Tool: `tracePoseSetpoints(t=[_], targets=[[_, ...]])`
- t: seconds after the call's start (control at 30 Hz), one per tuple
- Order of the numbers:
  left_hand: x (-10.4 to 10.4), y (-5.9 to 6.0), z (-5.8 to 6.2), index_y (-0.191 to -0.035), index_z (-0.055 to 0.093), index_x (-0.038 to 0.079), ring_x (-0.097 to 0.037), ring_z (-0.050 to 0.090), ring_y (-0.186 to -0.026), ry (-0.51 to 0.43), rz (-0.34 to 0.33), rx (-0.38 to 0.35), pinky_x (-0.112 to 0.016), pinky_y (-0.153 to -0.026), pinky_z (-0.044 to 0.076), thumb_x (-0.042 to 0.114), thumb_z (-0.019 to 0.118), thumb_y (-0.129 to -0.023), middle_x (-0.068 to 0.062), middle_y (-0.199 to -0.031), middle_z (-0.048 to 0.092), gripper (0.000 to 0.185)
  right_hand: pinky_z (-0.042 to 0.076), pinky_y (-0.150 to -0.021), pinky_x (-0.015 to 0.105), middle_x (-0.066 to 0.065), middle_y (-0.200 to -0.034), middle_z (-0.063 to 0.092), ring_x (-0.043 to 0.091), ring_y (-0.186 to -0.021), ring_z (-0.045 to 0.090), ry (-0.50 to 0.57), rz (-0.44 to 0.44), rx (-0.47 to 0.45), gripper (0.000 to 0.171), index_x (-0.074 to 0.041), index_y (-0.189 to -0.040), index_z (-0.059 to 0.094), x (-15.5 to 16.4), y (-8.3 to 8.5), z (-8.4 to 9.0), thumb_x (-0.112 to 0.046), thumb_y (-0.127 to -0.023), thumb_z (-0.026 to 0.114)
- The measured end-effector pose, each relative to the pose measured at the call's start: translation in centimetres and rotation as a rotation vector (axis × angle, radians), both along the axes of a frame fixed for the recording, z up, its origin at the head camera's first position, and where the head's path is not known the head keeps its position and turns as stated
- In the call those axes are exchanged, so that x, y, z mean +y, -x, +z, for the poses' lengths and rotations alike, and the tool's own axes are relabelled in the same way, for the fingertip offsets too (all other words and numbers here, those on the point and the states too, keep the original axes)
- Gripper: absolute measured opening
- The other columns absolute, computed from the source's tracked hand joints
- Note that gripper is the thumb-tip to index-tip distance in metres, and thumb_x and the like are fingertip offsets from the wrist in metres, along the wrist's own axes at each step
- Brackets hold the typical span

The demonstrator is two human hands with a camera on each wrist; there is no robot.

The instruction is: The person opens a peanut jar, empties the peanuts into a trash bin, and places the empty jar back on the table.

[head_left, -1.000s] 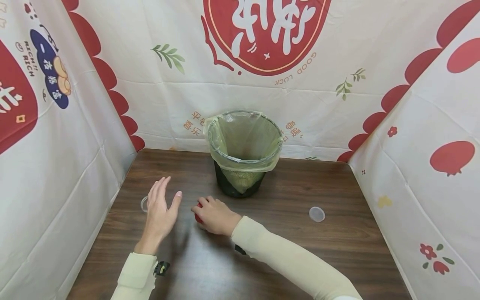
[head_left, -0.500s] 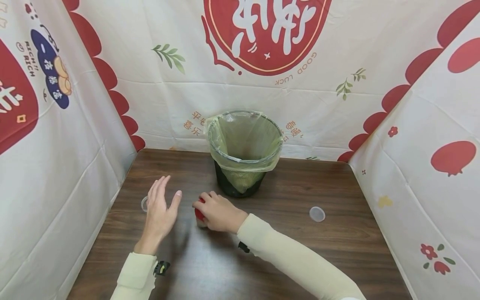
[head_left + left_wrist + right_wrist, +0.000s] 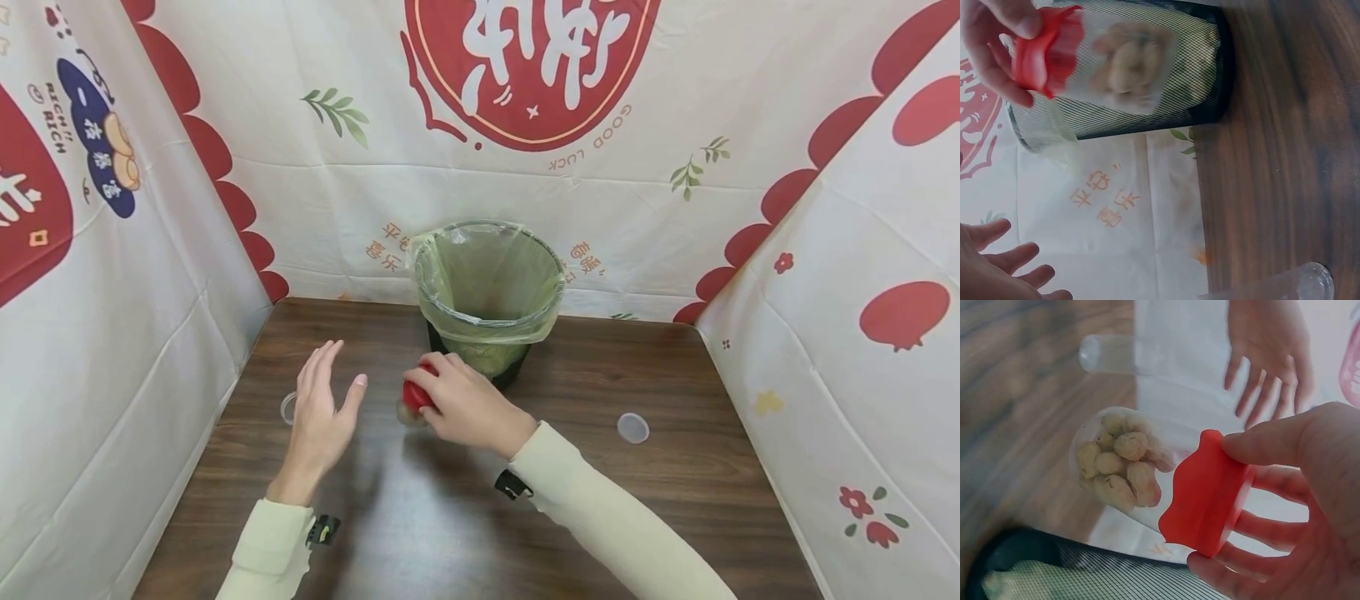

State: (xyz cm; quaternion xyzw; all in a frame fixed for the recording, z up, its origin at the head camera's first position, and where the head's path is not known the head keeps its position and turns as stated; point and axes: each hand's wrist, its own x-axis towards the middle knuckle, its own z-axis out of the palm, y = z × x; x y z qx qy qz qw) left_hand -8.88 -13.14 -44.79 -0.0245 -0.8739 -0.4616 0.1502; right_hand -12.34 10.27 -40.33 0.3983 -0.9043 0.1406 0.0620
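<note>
White printed cloth (image 3: 285,192) is hung behind a brown wood-grain table (image 3: 712,467) bearing a lined black mesh bin (image 3: 487,357). The left hand (image 3: 321,421) is held apart, fingers extended; by the nearer right hand (image 3: 476,404), a clear jar (image 3: 1085,75) of tan nuts (image 3: 1130,447) is gripped around its wavy-edged red lid (image 3: 1207,494), near the bin's front left, its long axis directed downward from the grip.

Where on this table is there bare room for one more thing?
Bare table lies between the bin and the small clear disc, and at the front between the two sleeves. It is crowded at left, with a clear container by the left hand, and before the bin, where the right hand holds the red-lidded jar.
</note>
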Motion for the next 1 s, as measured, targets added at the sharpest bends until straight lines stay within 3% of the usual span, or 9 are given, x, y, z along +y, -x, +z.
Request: tracePoseSetpoints(t=[0.17,0.43,0.77,1.0], targets=[[0.6,0.0,0.7,-0.166,0.039,0.011,-0.04,0.025,-0.164,0.014,-0.053,0.023,-0.072,-0.127,0.024,0.031,0.066,-0.105,-0.016,-0.174,0.034,0.069,0.061,-0.101,0.043,0.014,-0.139,0.064,0.029,-0.122,0.063,0.082,-0.026,0.0,0.043,-0.012,-0.139,0.069,1.0,0.1,1.8,-0.014,-0.097,0.076],[1.8,0.1,1.4,-0.166,0.038,0.011,-0.04,0.025,-0.163,0.104,-0.163,0.099,-0.073,-0.125,0.027,0.029,0.084,-0.09,-0.016,-0.174,0.034,0.091,0.061,-0.103,0.043,0.013,-0.143,0.061,0.029,-0.131,0.059,0.195,-0.056,0.043,0.049,-0.011,-0.142,0.067,2.2,-0.2,4.2,-0.013,-0.095,0.079],[3.7,0.2,2.4,-0.166,0.035,0.007,-0.041,0.031,-0.161,0.164,-0.186,0.153,-0.065,-0.129,0.029,0.022,0.101,-0.074,-0.018,-0.171,0.038,0.114,0.062,-0.1,0.041,0.012,-0.146,0.06,0.028,-0.133,0.058,0.282,-0.057,0.045,0.049,-0.013,-0.143,0.066,2.9,-0.9,5.2,-0.017,-0.096,0.08],[4.7,0.0,2.8,-0.165,0.036,0.005,-0.037,0.037,-0.159,0.178,-0.199,0.209,-0.059,-0.124,0.041,0.014,0.103,-0.071,-0.016,-0.17,0.042,0.117,0.06,-0.104,0.038,0.008,-0.148,0.059,0.024,-0.137,0.057,0.315,-0.04,0.011,0.049,-0.014,-0.144,0.065,3.3,-1.5,5.5,-0.019,-0.097,0.079]])
